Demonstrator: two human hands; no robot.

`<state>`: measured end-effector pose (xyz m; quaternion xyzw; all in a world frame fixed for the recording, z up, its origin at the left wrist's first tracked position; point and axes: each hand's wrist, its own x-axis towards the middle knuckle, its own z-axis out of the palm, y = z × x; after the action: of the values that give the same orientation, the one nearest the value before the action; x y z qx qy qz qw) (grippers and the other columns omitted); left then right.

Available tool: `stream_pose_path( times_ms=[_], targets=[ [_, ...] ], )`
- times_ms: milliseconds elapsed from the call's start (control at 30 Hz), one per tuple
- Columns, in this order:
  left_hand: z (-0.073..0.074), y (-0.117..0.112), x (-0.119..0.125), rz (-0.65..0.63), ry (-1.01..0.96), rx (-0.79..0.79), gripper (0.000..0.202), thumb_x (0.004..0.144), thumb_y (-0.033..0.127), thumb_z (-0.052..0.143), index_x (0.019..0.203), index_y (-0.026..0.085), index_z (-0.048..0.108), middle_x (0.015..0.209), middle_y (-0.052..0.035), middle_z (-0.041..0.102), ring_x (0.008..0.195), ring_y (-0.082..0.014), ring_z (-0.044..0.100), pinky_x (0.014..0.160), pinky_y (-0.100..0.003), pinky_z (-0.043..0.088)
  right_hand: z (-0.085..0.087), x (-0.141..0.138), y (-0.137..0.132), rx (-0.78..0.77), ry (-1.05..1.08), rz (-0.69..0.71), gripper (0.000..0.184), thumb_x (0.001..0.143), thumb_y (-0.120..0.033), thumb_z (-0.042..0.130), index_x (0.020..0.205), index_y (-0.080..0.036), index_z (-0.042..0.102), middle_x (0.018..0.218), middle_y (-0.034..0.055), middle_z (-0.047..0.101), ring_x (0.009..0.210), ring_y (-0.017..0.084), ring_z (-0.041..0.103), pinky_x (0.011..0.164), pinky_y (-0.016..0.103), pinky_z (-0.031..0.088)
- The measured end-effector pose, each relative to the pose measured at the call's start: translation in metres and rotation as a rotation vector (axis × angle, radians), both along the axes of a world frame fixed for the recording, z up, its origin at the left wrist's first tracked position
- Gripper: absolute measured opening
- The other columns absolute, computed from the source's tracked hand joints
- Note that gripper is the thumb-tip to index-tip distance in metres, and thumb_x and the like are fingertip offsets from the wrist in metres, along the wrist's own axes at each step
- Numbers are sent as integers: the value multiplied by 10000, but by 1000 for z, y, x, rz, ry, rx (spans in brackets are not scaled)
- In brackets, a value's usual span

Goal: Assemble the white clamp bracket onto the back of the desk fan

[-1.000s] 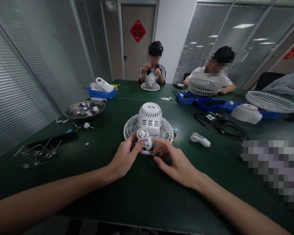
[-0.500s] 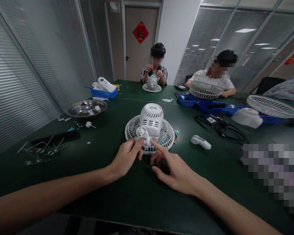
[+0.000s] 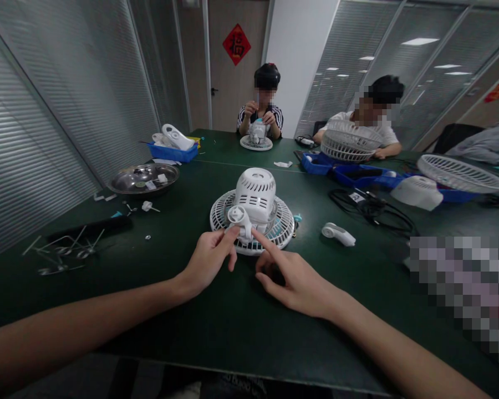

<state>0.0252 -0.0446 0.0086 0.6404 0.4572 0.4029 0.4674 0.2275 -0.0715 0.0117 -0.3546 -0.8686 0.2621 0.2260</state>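
A white fan head (image 3: 255, 191) lies face down on its round grille (image 3: 222, 213), with the vented motor housing on top. At its near side a white pivot bracket (image 3: 245, 224) with a round end sticks out. My left hand (image 3: 210, 255) pinches this bracket, thumb on top and the other fingers curled beneath, partly hidden. My right hand (image 3: 297, 277) touches the bracket's right side with a stretched index fingertip. Its thumb and other fingers are apart and loosely bent, with nothing held in them.
Left stand a steel dish (image 3: 143, 180) with small parts, a blue bin (image 3: 172, 152) and bent metal wires (image 3: 69, 249). A white handle-like part (image 3: 339, 234) and black cable (image 3: 370, 208) lie right. Two co-workers sit across the green table (image 3: 183, 338), near other fan parts.
The whole view has shifted slightly, so the table's contents appear a little higher. Both hands keep the same hold and touch on the bracket.
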Motion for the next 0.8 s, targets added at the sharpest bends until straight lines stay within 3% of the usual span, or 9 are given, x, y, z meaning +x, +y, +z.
stream_pose_path(
  times_ms=[167,300,500,600,700,800],
  targets=[
    [-3,0,2,77,-17,27,491,896,537,417,620,166,580,625,-31,646,623,-164,563,631,-278,424,1,-1,1,5,-21,3,778,876,-200,495,1499,-252,32,915,18,636,724,134,565,661,269,476],
    [-3,0,2,108,-27,18,468,893,544,411,630,180,543,713,-43,663,724,-190,594,660,-288,442,1,0,3,-9,-27,-11,775,881,-206,493,1497,-268,27,921,7,635,674,121,552,655,269,476],
    [0,-1,-2,-52,-125,38,403,926,434,403,617,185,473,793,-39,679,863,-188,602,821,-288,430,0,4,5,8,-21,-38,762,879,-207,497,1494,-277,54,915,7,627,702,126,560,647,262,473],
    [1,4,-4,-108,-197,-41,489,928,474,340,627,156,559,748,-68,683,713,-155,587,642,-248,436,1,7,6,0,-3,-53,747,879,-192,494,1488,-278,72,916,6,626,720,127,570,671,270,471],
    [3,11,-4,-176,-259,-337,682,899,597,217,557,130,577,583,-85,629,445,-110,497,370,-218,247,0,9,9,-31,21,-67,668,891,-182,475,1464,-305,153,887,-11,623,693,115,576,651,259,454],
    [4,18,-5,-278,-282,-582,752,871,666,164,503,130,540,522,-83,602,332,-84,462,315,-204,117,-1,11,12,-41,47,-77,601,897,-180,465,1434,-310,231,857,-19,613,682,109,572,621,244,436]
  ],
)
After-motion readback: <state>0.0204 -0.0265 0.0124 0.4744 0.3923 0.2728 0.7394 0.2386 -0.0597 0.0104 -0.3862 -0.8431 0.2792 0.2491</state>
